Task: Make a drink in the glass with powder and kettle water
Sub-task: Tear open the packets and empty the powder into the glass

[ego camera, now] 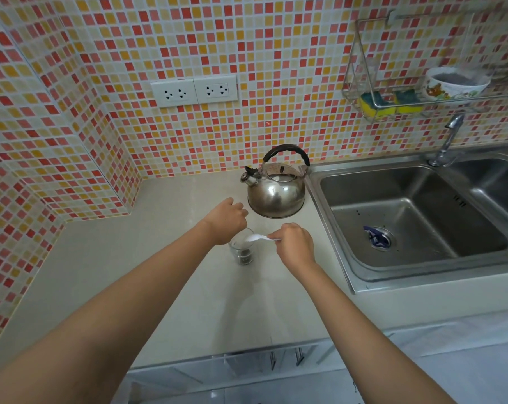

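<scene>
Right hand (294, 246): closed in a pinch on the handle of a white spoon (258, 238), just right of the glass.
Spoon: bowl end out to the left, over the glass rim; contents too small to tell.
Left hand (226, 220): curled shut above the far left rim of the glass; whether anything sits in the fingers cannot be told.
Glass (242, 249): clear, upright on the counter (165, 275), between the two hands, partly hidden by the left wrist; dark stuff at the bottom.
Kettle (273, 191): steel, black handle arched over the top, spout to the left; on the counter behind the glass, near it but apart, just beside the sink edge.
Sink (416, 217): steel, right of the counter; something blue at the drain (378, 237); tap (448, 141) at the back.
Wall: small red, orange and cream tiles; two white sockets (194, 90) above the counter.
Rack (398, 83): wire, on the wall above the sink, with yellow sponges (388, 104) and a bowl (453, 84).
</scene>
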Available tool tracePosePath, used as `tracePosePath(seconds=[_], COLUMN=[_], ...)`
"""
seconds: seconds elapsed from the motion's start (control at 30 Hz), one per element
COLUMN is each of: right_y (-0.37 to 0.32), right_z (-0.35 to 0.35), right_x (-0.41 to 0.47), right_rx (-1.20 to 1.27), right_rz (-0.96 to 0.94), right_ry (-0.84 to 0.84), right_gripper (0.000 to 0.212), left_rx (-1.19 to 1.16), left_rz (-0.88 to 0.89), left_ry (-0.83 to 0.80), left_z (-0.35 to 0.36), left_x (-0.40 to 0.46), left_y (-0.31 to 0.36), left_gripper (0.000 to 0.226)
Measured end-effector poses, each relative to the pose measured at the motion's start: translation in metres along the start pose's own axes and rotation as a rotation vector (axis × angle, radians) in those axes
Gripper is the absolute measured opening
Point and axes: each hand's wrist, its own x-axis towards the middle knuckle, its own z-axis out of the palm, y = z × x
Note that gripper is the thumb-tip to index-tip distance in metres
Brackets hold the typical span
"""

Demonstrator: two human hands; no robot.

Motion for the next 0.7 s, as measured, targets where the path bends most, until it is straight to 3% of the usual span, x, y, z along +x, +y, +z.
tracePosePath(seconds=[0.7], right_y=[-0.001], right_z=[-0.003], right_x=[-0.003], right_rx=[-0.068], right_rz=[-0.103], right_ry=[0.071], right_gripper=[0.042], left_rx=[0.179], left_rz=[0.14], left_ry=[-0.001], left_z=[-0.012], left_x=[0.007], left_y=[0.011], left_gripper=[0.035])
